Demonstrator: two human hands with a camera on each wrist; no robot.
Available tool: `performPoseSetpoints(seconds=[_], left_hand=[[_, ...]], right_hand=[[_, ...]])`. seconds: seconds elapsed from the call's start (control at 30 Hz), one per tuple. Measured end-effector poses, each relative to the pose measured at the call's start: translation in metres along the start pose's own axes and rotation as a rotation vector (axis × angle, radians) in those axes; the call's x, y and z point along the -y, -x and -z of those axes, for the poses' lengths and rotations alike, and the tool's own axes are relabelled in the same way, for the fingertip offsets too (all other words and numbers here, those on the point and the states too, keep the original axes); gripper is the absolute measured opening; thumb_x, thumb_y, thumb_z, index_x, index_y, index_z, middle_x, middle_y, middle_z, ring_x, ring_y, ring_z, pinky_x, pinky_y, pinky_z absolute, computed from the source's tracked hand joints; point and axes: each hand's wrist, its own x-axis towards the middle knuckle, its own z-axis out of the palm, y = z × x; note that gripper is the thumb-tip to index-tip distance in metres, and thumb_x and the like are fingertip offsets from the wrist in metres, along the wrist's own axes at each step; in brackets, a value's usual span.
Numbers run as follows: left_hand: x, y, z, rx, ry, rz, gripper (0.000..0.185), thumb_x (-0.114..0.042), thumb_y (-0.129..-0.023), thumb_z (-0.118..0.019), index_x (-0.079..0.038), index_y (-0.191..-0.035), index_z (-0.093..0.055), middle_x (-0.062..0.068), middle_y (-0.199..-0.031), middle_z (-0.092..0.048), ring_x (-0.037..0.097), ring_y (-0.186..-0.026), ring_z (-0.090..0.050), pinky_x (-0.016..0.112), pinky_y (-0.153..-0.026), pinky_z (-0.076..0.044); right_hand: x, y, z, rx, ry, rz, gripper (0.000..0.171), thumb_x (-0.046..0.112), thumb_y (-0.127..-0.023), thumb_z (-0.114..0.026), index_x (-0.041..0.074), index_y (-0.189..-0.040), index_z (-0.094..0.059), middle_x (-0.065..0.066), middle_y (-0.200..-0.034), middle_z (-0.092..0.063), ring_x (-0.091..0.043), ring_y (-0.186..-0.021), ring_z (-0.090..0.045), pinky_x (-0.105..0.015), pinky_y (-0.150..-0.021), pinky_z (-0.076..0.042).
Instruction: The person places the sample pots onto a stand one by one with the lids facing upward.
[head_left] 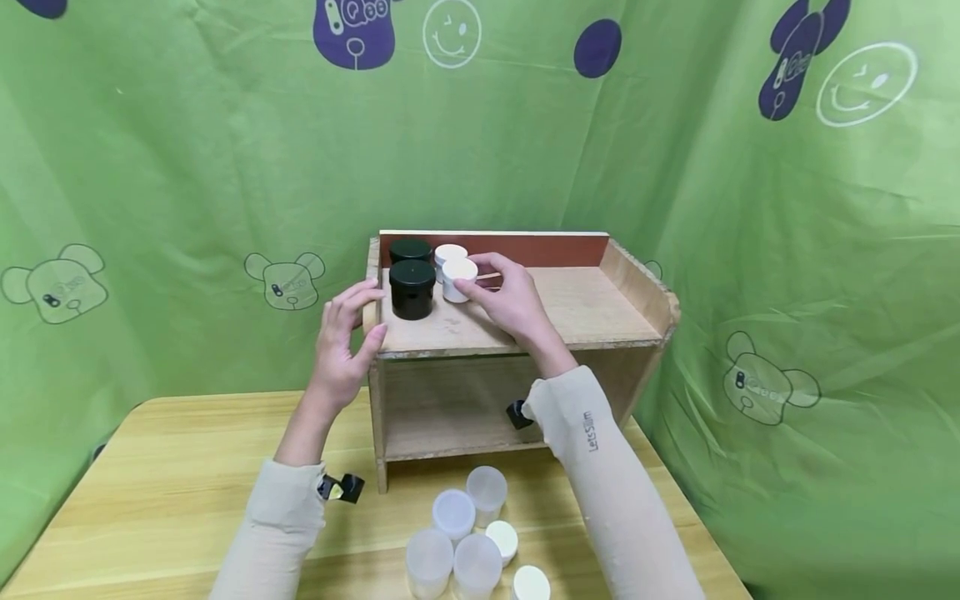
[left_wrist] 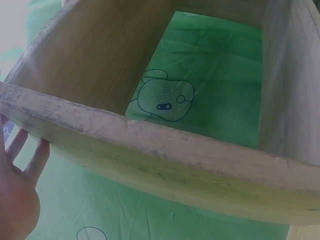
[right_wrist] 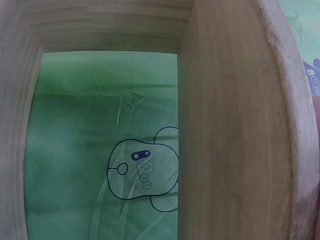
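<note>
My right hand (head_left: 513, 304) pinches a small white lidded jar (head_left: 459, 281) between thumb and fingers on the shelf's top board. Behind that jar stands a second white jar (head_left: 450, 252), partly hidden. To their left are two black jars, the front one (head_left: 412, 292) in full sight and the back one (head_left: 410, 248) mostly covered by it. At the left end of the wooden shelf (head_left: 525, 343), my left hand (head_left: 345, 346) rests against the side panel, thumb and fingers spread. The left wrist view shows part of the left hand (left_wrist: 22, 185) beside the panel's edge.
On the table (head_left: 187, 458), in front of the shelf, stand several translucent jars (head_left: 453, 512) and two white-lidded jars (head_left: 501, 540). A raised right side panel (head_left: 641, 283) and a reddish back board (head_left: 525, 250) border the top board. Green cloth (head_left: 187, 167) hangs behind.
</note>
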Motion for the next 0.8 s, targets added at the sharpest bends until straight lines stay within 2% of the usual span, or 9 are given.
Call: performPoseSetpoints(seconds=[0.37, 0.6, 0.8], left_hand=[[0.0015, 0.0001, -0.0013, -0.003, -0.002, 0.01, 0.047, -0.027, -0.095, -0.059, -0.009, -0.138, -0.058, 0.003, -0.155, -0.05, 0.025, -0.128, -0.046, 0.044, -0.103, -0.039], [0.0006, 0.0008, -0.0025, -0.001, -0.004, 0.017, 0.047, -0.026, -0.095, -0.059, -0.006, -0.137, -0.058, 0.005, -0.155, -0.05, 0.028, -0.126, -0.046, 0.045, -0.102, -0.039], [0.0008, -0.0006, -0.0003, -0.001, 0.004, 0.019, 0.047, -0.027, -0.095, -0.059, -0.009, -0.138, -0.058, 0.004, -0.155, -0.05, 0.026, -0.127, -0.046, 0.044, -0.103, -0.039]], right_hand=[[-0.0004, -0.0028, -0.0013, 0.014, 0.035, -0.029, 0.046, 0.026, -0.094, -0.076, 0.007, -0.134, -0.065, -0.014, -0.125, -0.07, -0.03, -0.114, -0.068, -0.041, -0.104, -0.052], [-0.0005, -0.0042, -0.0017, 0.02, 0.063, -0.035, 0.046, 0.026, -0.095, -0.075, 0.005, -0.135, -0.065, -0.015, -0.124, -0.071, -0.029, -0.114, -0.068, -0.041, -0.104, -0.051], [0.0003, -0.0068, -0.004, 0.022, 0.074, -0.028, 0.046, 0.027, -0.096, -0.074, 0.006, -0.135, -0.065, -0.015, -0.124, -0.071, -0.028, -0.113, -0.069, -0.04, -0.103, -0.052]])
